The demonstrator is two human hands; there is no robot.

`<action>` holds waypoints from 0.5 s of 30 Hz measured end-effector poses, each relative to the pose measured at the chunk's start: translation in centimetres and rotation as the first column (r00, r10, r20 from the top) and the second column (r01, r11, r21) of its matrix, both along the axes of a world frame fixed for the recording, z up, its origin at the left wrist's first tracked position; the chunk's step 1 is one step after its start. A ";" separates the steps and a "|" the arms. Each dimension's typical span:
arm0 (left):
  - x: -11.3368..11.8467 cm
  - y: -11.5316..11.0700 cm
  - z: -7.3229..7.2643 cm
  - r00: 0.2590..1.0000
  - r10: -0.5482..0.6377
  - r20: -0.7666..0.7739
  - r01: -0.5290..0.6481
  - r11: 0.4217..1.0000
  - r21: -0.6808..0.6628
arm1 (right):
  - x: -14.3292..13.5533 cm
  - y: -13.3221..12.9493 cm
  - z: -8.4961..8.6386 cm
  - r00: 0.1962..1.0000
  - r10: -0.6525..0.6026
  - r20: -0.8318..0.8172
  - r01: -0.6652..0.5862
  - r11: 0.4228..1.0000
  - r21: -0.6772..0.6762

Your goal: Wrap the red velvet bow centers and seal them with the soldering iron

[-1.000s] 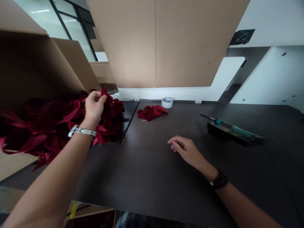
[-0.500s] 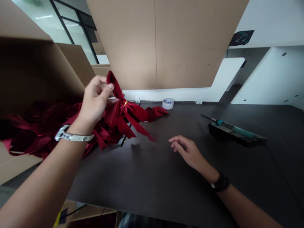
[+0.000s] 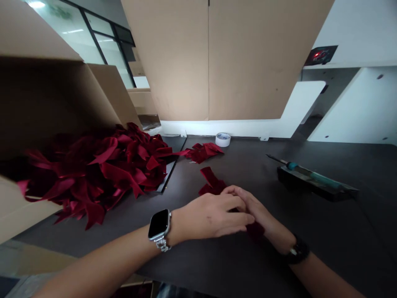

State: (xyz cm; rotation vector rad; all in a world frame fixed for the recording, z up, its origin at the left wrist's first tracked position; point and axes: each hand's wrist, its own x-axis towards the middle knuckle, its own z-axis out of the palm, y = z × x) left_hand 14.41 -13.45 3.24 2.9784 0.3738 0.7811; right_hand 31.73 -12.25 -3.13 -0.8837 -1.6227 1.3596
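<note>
**Head view: both hands pressing a red bow onto the dark surface**

Head camera, looking down. A dark red ribbon bow (image 3: pixel 214 184) lies on the dark surface (image 3: pixel 192 265) near the middle, its tails showing at the far side of the hands and a darker patch of ribbon at the near right. The left hand (image 3: pixel 211 215), palm down with fingers extended rightward, lies flat over the bow; a smartwatch (image 3: pixel 159 225) sits on that wrist. The right hand (image 3: pixel 257 211) lies partly beneath it, fingers pointing left onto the ribbon; whether it pinches anything cannot be told. Far left, a heap of red bows (image 3: pixel 102 169) spills from a cardboard box (image 3: pixel 46 103). Farther off lie a small pile of bows (image 3: pixel 204 151), a tape roll (image 3: pixel 223 139) and, right, a soldering iron (image 3: pixel 307 176).
</note>
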 end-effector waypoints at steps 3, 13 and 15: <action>-0.3 0.8 0.8 0.985 -0.018 0.172 0.050 0.982 -0.181 | 0.4 -0.1 0.5 0.993 -0.022 -0.117 0.015 0.998 -0.060; -7.0 11.7 2.1 0.544 0.809 0.224 -0.486 0.521 -0.701 | 3.5 -2.1 1.3 0.637 0.678 -0.367 -0.763 0.487 -0.425; -7.2 13.3 0.6 0.587 0.809 -0.023 -0.662 0.464 -0.588 | 2.7 -1.3 1.4 0.739 0.657 -0.145 -0.646 0.632 -0.427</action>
